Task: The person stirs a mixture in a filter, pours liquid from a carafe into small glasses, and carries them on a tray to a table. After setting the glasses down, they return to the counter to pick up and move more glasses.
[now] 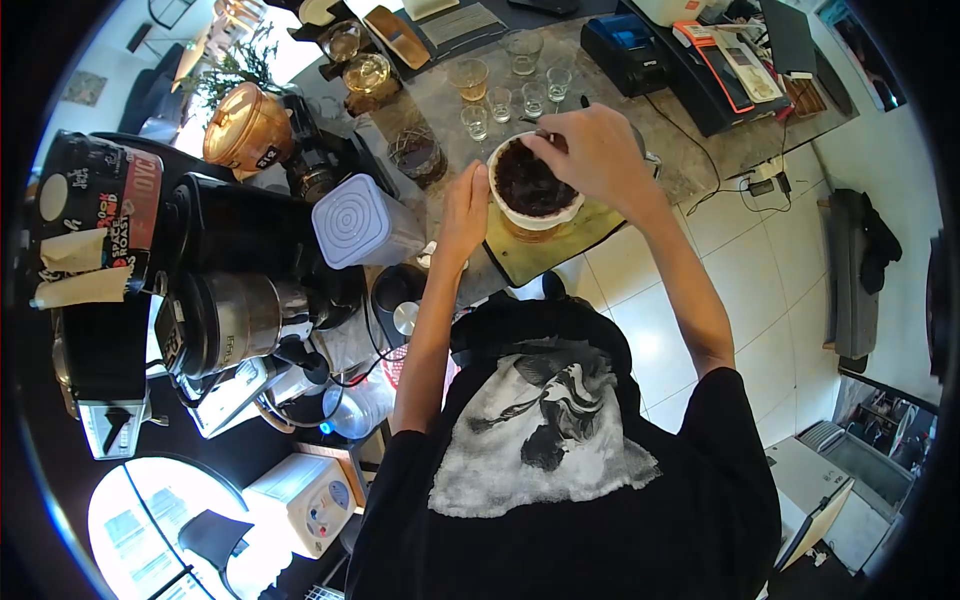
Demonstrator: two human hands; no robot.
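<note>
Over the round white filter (541,218) on the desk's (640,120) olive cloth (520,262), the right hand (597,152) curls, fingertips bunched; its grip is unclear. The left hand (465,207), nearly flat, fingers together, cups the side. The filter opens upward, holding dark, crumbly grounds (532,186). Small clear glasses (533,98) stand beyond; a translucent plastic tub (366,222) sits left.

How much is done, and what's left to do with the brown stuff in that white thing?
The dark brown stuff is already inside the white holder. Right now the right hand is working over it, with the left hand close beside. The small glasses look empty, so maybe filling them is left, but that's a guess.
</note>
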